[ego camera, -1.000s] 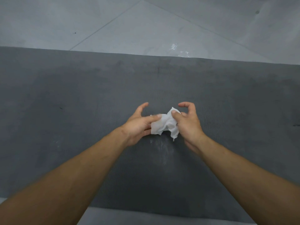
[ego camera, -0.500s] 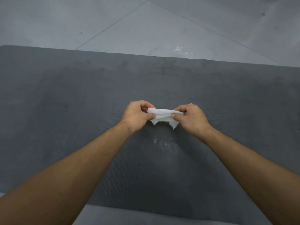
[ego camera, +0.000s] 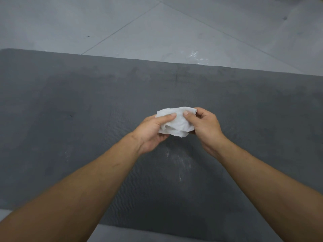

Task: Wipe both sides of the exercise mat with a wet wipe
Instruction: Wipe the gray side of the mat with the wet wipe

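Observation:
A dark grey exercise mat (ego camera: 73, 137) lies flat across the floor and fills the middle of the view. A crumpled white wet wipe (ego camera: 176, 122) is held a little above the mat's centre. My left hand (ego camera: 152, 131) pinches its left side with the thumb on top. My right hand (ego camera: 203, 125) pinches its right side the same way. Darker damp patches and pale streaks (ego camera: 180, 163) show on the mat below the hands.
Light grey floor tiles (ego camera: 157, 28) lie beyond the mat's far edge, with a shiny wet smear (ego camera: 195, 56) close to that edge. A strip of floor (ego camera: 139, 236) shows at the mat's near edge.
The wipe was stretched narrow between both fists half a second ago. It is now bunched wider, with both thumbs on top, and the hands have turned more palm-up.

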Motion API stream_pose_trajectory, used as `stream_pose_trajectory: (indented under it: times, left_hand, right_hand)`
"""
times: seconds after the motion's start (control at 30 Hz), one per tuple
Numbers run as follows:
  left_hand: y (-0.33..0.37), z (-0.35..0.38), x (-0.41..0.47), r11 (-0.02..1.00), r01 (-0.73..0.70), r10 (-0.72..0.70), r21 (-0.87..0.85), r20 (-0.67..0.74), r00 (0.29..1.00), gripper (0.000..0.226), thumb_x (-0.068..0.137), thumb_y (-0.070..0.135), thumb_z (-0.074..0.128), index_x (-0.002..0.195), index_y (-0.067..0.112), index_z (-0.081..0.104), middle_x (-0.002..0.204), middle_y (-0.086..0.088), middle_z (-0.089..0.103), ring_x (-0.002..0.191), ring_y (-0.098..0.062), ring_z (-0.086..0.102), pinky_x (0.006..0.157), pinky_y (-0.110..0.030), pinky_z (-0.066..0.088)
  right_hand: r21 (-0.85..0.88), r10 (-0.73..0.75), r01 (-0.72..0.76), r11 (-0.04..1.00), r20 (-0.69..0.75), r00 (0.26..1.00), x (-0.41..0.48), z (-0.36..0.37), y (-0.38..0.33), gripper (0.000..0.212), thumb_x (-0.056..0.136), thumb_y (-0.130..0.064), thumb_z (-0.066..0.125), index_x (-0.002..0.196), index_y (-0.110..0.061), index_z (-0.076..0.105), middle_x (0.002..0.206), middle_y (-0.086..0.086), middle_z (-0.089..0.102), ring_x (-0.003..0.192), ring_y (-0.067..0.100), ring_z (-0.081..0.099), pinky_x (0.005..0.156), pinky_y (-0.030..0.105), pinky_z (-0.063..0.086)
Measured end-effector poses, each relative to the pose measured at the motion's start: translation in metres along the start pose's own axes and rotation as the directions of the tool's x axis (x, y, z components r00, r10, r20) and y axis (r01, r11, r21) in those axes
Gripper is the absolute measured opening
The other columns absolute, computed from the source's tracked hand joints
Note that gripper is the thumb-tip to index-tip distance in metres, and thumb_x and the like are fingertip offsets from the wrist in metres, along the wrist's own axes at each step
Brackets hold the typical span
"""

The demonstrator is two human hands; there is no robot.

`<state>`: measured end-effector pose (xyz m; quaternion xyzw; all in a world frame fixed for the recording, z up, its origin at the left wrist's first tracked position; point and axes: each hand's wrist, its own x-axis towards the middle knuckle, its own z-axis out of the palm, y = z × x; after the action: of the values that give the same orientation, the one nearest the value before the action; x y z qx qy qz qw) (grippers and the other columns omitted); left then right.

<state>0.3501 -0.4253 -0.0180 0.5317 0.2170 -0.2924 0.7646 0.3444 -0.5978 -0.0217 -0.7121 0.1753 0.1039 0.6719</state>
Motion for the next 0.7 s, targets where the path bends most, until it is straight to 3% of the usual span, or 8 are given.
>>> stream_pose_trajectory:
  times: [0.17,0.23,0.33,0.4,0.47,0.57,0.63,0.7]
  left_hand:
    - [-0.002,0.004,0.012,0.999,0.014,-0.007,0.047,-0.149,0.989,0.025,0.100,0.013,0.066,0.122,0.002,0.067,0.113,-0.012,0.077,0.101,-0.023,0.075,0.085,-0.032,0.061]
    - [-0.001,-0.003,0.027,0.994,-0.046,0.072,0.101,-0.264,0.962,0.019,0.104,0.016,0.061,0.119,0.006,0.066,0.114,-0.011,0.075,0.097,-0.020,0.074,0.086,-0.034,0.062]
    - [0.004,-0.012,0.043,0.941,-0.140,0.250,0.307,-0.356,0.901,0.013,0.106,0.023,0.057,0.111,0.017,0.068,0.114,-0.004,0.074,0.106,-0.019,0.071,0.102,-0.042,0.056]
    - [0.009,-0.014,0.048,0.866,-0.222,0.395,0.447,-0.340,0.854,0.014,0.107,0.023,0.054,0.111,0.019,0.067,0.107,0.003,0.073,0.099,-0.010,0.069,0.095,-0.029,0.055]
    - [0.015,-0.011,0.048,0.731,-0.325,0.569,0.600,-0.273,0.776,0.016,0.109,0.021,0.049,0.109,0.023,0.065,0.100,0.010,0.069,0.087,0.000,0.063,0.079,-0.020,0.049]
    - [0.017,-0.014,0.056,0.401,-0.375,0.763,0.836,-0.078,0.642,0.028,0.109,0.019,0.046,0.128,0.028,0.064,0.130,0.010,0.065,0.117,-0.008,0.060,0.098,-0.024,0.045]
    - [0.010,-0.017,0.070,0.119,-0.372,0.751,0.921,0.161,0.640,0.044,0.105,0.011,0.047,0.146,0.025,0.055,0.150,0.010,0.053,0.138,-0.014,0.048,0.111,-0.031,0.039]
    - [-0.005,-0.019,0.085,-0.154,-0.374,0.610,0.914,0.386,0.692,0.053,0.101,0.007,0.050,0.153,0.016,0.048,0.159,-0.002,0.045,0.147,-0.023,0.041,0.120,-0.039,0.034]
  right_hand:
    - [-0.251,-0.014,0.011,0.968,-0.011,1.000,0.017,-0.004,0.013,0.009,0.098,-0.022,0.070,0.090,-0.020,0.073,0.092,0.004,0.077,0.088,0.023,0.074,0.084,0.043,0.061]
    - [-0.386,-0.021,0.013,0.922,-0.017,1.000,0.027,-0.011,0.015,0.009,0.099,-0.025,0.069,0.091,-0.023,0.072,0.089,0.000,0.074,0.086,0.020,0.072,0.083,0.041,0.061]
    - [-0.528,-0.060,0.035,0.848,-0.030,0.998,0.038,-0.022,0.016,0.010,0.100,-0.026,0.066,0.093,-0.023,0.072,0.086,-0.011,0.069,0.084,0.010,0.064,0.073,0.022,0.050]
    - [-0.581,-0.083,0.060,0.811,-0.013,0.996,0.043,-0.025,0.016,0.008,0.101,-0.025,0.066,0.096,-0.023,0.071,0.088,-0.013,0.067,0.083,0.006,0.061,0.073,0.019,0.046]
    - [-0.619,-0.115,0.108,0.778,0.029,0.993,0.048,-0.026,0.018,0.012,0.101,-0.025,0.065,0.109,-0.020,0.073,0.102,-0.008,0.068,0.094,0.009,0.062,0.087,0.023,0.048]
    - [-0.754,-0.232,0.240,0.611,0.119,0.965,0.061,-0.030,0.022,0.033,0.100,-0.029,0.064,0.130,-0.015,0.068,0.135,0.004,0.062,0.127,0.022,0.056,0.112,0.037,0.042]
    - [-0.830,-0.273,0.278,0.484,0.159,0.949,0.069,-0.037,0.022,0.044,0.100,-0.033,0.063,0.140,-0.016,0.062,0.153,0.008,0.050,0.144,0.029,0.043,0.120,0.045,0.034]
    - [-0.880,-0.267,0.279,0.385,0.183,0.946,0.076,-0.047,0.022,0.053,0.102,-0.037,0.060,0.151,-0.018,0.052,0.165,0.009,0.036,0.153,0.029,0.030,0.123,0.048,0.026]
